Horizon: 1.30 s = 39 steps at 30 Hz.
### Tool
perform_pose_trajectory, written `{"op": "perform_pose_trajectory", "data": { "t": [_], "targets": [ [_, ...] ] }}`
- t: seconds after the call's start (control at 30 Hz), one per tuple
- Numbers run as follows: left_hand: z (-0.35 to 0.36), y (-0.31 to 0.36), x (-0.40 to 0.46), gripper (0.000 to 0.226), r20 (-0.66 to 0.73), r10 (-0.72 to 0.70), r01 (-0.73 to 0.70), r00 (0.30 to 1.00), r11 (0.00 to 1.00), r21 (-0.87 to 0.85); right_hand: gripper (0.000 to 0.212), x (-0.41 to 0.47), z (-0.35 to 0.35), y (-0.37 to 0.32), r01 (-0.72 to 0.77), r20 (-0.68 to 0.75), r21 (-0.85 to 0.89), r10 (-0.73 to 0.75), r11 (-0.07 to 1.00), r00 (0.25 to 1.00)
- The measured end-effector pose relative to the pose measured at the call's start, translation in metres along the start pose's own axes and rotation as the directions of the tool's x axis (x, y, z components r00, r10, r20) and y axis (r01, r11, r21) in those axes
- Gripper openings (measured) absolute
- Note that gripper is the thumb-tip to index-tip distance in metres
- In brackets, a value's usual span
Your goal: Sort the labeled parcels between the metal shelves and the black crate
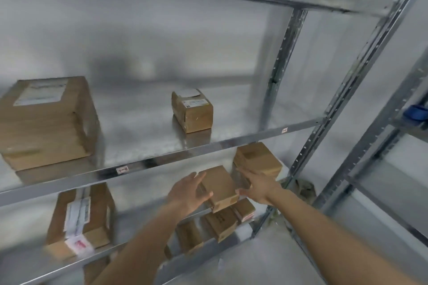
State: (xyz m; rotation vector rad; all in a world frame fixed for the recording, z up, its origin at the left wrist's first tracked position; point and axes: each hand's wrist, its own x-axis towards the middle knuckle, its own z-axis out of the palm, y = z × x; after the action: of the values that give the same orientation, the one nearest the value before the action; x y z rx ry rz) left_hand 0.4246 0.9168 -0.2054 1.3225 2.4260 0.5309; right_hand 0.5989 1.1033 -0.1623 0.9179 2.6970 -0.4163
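A small brown cardboard parcel point(219, 188) sits between my two hands at the front of the lower metal shelf point(129, 213). My left hand point(187, 194) lies against its left side with straight fingers. My right hand point(258, 188) reaches in at its right side, fingers extended. Whether the parcel rests on the shelf or is lifted I cannot tell. Behind it stands another small parcel point(257, 161). The black crate is not in view.
The middle shelf point(162, 159) bears a large labeled box point(46, 122) at left and a small labeled box point(192, 111). A taped box point(81, 217) sits lower left. Several small parcels point(222, 222) lie on the shelf below. A second rack point(375, 146) stands at right.
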Motion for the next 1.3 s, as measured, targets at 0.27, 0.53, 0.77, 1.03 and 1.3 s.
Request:
{"op": "perform_pose_trajectory", "data": {
  "t": [0.27,0.53,0.77,1.03,1.3],
  "targets": [
    [0.093,0.002,0.074,0.079,0.104,-0.277,0.289,0.955,0.949,-0.127,0.091,0.132,0.063,0.072,0.157,0.156,0.118,-0.175,0.98,0.972],
    [0.166,-0.005,0.129,0.086,0.159,-0.384,0.407,0.91,0.898,-0.164,0.089,0.203,0.116,0.101,0.199,0.223,0.217,-0.247,0.956,0.943],
    [0.197,-0.02,0.145,0.094,0.16,-0.348,0.382,0.924,0.874,-0.301,0.091,0.223,0.134,0.105,0.188,0.262,0.413,-0.314,0.891,0.913],
    [0.197,-0.01,0.137,0.097,0.045,-0.467,0.404,0.883,0.707,-0.58,0.11,0.213,0.138,0.097,0.11,0.183,0.51,-0.232,0.853,0.955],
    [0.15,0.001,0.101,0.106,-0.011,-0.51,0.348,0.86,0.603,-0.718,0.101,0.172,0.11,0.061,0.033,0.058,0.586,-0.083,0.81,0.995]
  ]
}}
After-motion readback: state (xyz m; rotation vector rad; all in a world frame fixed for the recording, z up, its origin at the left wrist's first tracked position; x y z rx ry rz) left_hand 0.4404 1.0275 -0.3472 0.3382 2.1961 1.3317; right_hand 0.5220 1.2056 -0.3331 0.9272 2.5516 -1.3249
